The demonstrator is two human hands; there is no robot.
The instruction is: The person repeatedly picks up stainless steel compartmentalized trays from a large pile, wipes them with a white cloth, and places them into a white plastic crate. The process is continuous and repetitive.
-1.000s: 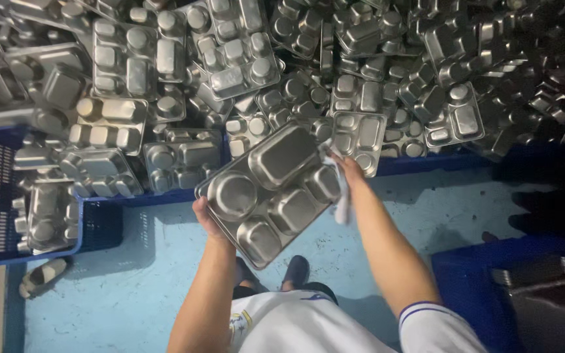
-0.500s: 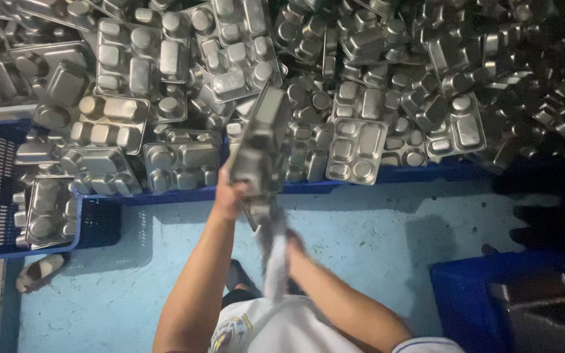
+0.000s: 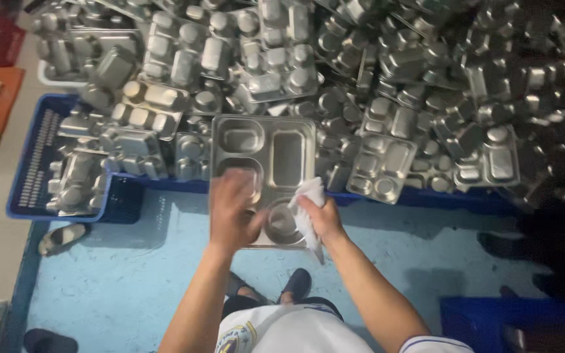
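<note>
Fingers [image 3: 233, 189] of the left hand [image 3: 231, 212] curl down over the near left edge of a steel compartment tray [image 3: 266, 163], gripping it; thumb side hidden, so how far they wrap under cannot be told. Tray held face up and roughly level in front of the person, above the pale blue floor [image 3: 132, 274], its far edge overlapping the heap behind. Right hand [image 3: 322, 219] closed around a white cloth [image 3: 308, 209], pressed against the tray's near right corner beside the round compartment. Far left: blue crate [image 3: 34, 176] loaded with more trays, a sandal [image 3: 60, 238] on the floor just beside it. Behind and to the right: large pile of steel trays [image 3: 387, 98], tumbled at all angles, resting on a blue platform edge [image 3: 426, 196]. Lower right: dark blue bin [image 3: 511, 320], partly out of view.
</note>
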